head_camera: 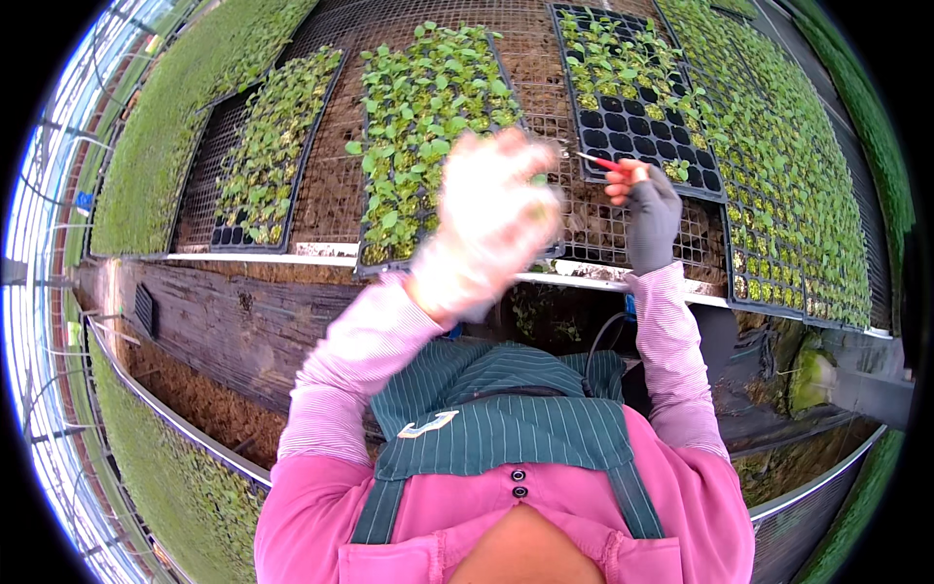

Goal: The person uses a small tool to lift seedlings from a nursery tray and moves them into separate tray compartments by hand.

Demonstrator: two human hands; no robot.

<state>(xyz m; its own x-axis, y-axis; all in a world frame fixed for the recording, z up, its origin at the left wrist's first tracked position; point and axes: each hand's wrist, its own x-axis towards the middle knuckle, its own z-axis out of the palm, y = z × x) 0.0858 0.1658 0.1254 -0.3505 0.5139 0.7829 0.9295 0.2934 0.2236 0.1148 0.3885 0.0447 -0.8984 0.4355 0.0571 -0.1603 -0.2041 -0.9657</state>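
Observation:
My left hand is blurred and pale, raised over the near right part of a full seedling tray; whether anything is between its fingers cannot be told. My right hand, in a grey glove with bare fingertips, grips a thin red-handled tool with a pale pointed tip directed left. That tool is over the near left corner of a black plug tray, whose far cells hold green seedlings and whose near cells are mostly without plants. A single seedling stands near that tray's front edge.
Dense seedling trays fill the bench's right side. Another seedling tray lies at left on the wire mesh bench. The bench's pale metal edge runs before me. A black tray lies below at left.

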